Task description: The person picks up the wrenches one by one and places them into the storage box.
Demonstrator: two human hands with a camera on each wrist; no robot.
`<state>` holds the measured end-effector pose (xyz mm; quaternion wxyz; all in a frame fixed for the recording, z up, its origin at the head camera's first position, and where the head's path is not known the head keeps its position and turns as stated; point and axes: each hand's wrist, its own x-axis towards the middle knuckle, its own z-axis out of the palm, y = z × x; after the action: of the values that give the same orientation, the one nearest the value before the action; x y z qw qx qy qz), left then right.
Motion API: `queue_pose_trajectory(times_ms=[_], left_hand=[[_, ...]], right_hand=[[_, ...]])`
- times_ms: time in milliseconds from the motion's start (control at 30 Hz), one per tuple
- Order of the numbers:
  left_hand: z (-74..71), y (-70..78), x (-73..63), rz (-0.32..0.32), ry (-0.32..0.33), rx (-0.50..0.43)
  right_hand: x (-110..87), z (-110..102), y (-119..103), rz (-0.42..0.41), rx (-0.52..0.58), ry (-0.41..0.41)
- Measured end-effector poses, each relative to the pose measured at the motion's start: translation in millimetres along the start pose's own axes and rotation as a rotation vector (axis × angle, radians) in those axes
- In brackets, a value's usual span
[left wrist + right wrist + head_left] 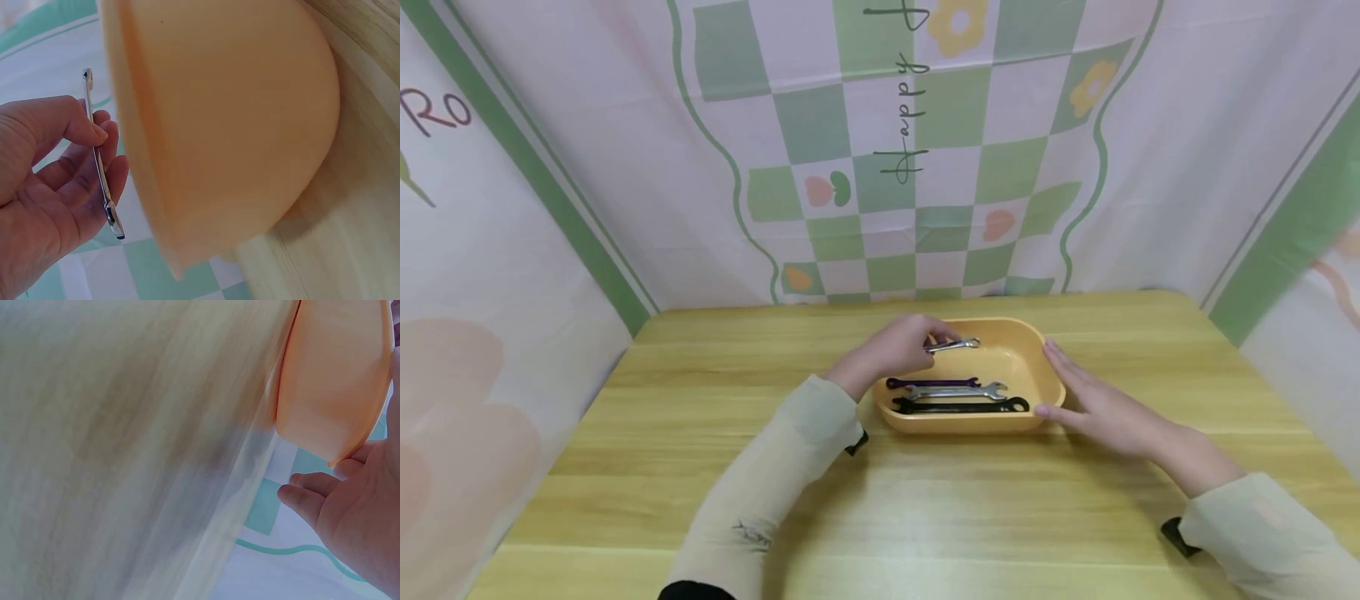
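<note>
Between thumb and fingers, my left hand point(910, 343) pinches a small silver wrench point(102, 169) near the middle of its shank. It holds the wrench over the far left part of a yellow-orange plastic basin point(973, 424). Inside the basin, along its near side, lie a dark purple wrench point(934, 383), a silver open-end wrench point(955, 392) and a longer black wrench point(961, 407), roughly parallel. My right hand point(1101, 408) rests against the basin's right end, fingers extended along the rim and thumb at the near right corner. In the right wrist view its fingers point(309, 494) reach beside the basin's outer wall.
The basin stands on a light wood-grain table point(895, 508), toward its back edge. A patterned cloth point(880, 125) with green checks hangs right behind the table, and more cloth walls point(497, 275) flank it.
</note>
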<state>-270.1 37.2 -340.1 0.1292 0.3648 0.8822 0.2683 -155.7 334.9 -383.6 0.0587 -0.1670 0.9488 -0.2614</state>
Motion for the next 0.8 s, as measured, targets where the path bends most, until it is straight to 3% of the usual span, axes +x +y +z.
queue_pose_trajectory(times_ms=[800], left_hand=[[17.0,1.6,21.5,0.015,-0.066,0.024]], right_hand=[[0.2,-1,0,0.002,-0.018,-0.004]])
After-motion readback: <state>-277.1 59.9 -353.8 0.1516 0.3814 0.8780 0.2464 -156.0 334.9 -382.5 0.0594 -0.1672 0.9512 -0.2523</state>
